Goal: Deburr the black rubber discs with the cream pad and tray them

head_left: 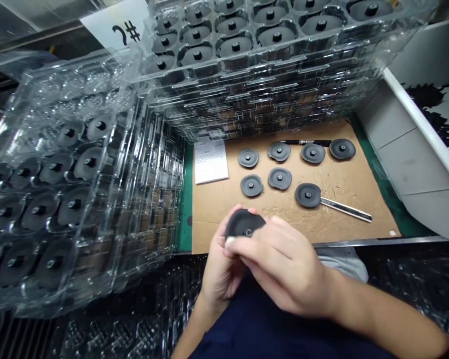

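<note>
Low at centre of the frame, the person's left hand [219,271] rises with its fingers curled, gripping a dark rubber disc [243,223], while the right hand [284,264] comes across from the lower right, its fingers closed over the disc's lower edge. The disc is round, with no long axis, and its central hub faces up toward the wearer. Farther up, seven matching discs [279,151] lie on a cardboard sheet [217,209], one just beside a snap-off knife [346,209].
</note>
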The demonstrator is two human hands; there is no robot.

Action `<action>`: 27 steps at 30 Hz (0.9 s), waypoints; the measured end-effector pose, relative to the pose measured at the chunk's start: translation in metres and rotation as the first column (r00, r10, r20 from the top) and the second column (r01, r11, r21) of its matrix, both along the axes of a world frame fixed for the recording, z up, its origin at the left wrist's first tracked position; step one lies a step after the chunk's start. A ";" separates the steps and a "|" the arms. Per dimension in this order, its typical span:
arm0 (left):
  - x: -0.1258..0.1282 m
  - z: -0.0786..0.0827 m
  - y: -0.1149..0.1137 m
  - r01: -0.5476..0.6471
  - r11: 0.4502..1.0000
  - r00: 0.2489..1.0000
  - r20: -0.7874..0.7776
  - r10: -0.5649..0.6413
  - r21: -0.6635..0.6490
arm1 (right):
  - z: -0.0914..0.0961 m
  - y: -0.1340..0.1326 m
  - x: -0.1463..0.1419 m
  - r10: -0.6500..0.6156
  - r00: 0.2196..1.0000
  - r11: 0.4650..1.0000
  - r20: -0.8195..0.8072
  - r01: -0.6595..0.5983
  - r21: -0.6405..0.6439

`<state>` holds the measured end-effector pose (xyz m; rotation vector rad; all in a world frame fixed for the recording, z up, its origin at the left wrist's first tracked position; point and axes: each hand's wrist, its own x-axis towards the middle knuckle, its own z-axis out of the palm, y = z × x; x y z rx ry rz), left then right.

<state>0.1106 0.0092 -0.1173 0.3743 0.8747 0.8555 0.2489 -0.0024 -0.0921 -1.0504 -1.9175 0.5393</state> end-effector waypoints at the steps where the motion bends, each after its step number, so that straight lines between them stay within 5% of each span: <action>1: -0.002 -0.001 0.000 -0.007 1.000 0.999 0.033 0.006 0.009 | -0.002 -0.004 0.004 0.047 0.999 0.999 0.005 -0.047 -0.018; 7: -0.012 -0.011 0.000 -0.016 1.000 0.998 0.056 0.016 -0.010 | -0.012 -0.001 0.025 -0.115 0.984 0.992 0.137 0.121 -0.036; 10: -0.018 -0.010 0.000 0.031 1.000 0.998 0.064 -0.030 -0.006 | -0.017 0.010 0.027 -0.086 0.995 0.994 0.041 0.089 -0.069; 15: -0.027 -0.003 -0.002 0.128 0.992 0.973 0.193 -0.124 -0.010 | -0.051 0.008 0.025 -0.320 0.931 0.872 -0.174 0.218 -0.438; 21: -0.023 -0.008 -0.005 0.092 0.994 0.950 0.303 -0.071 -0.058 | -0.115 -0.005 0.017 -0.202 0.979 0.849 0.000 0.176 -0.499; 27: -0.022 -0.007 -0.009 0.106 0.994 0.934 0.346 -0.094 -0.016 | -0.116 -0.011 0.015 -0.271 0.961 0.840 -0.065 0.203 -0.503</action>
